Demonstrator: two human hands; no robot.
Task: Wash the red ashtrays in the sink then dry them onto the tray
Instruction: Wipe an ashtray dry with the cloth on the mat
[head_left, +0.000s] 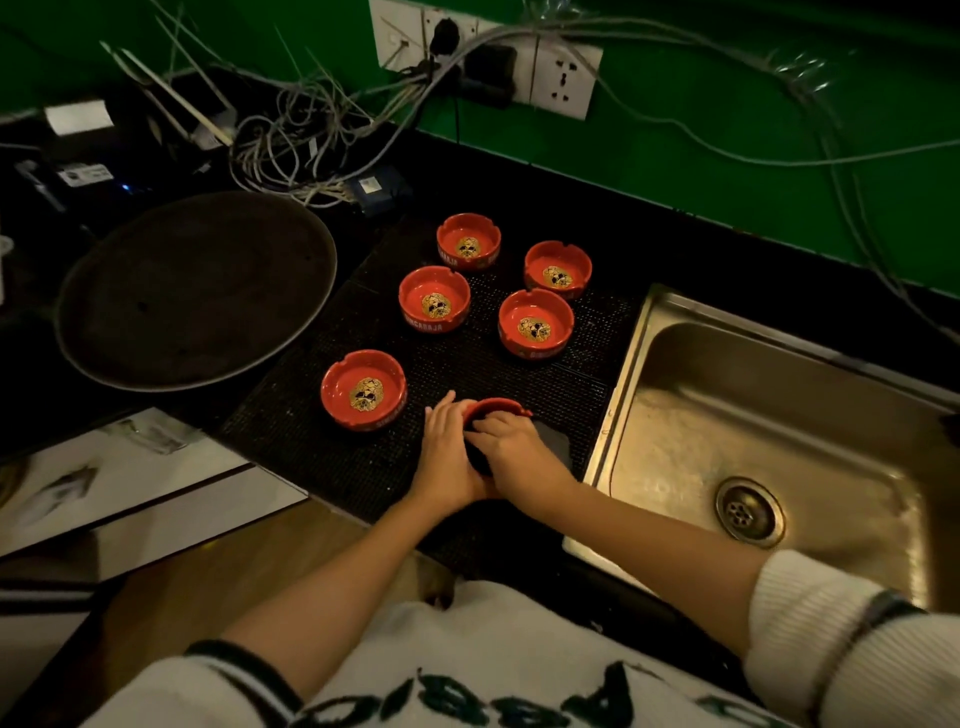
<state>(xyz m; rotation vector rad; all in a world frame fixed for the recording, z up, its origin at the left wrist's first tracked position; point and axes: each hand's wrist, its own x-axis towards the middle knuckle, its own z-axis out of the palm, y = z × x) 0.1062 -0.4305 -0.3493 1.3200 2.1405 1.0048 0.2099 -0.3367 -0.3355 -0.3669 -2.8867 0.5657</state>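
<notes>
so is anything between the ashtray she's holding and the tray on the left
Yes. The ashtray in both hands has another red ashtray sitting on the mat directly to its left, between it and the round tray. The tray itself holds nothing visible.

Both hands, left (447, 447) and right (511, 447), hold a red ashtray (496, 406) with a dark cloth (553, 441) on the mat (322, 447), five ashtrays (435, 299) behind, sink (675, 415) right, tray (197, 291) left

One head-worn wide-angle view looks steeply down and forward, close over the surface (597, 208), sink (675, 395) at right, wall behind.
</notes>
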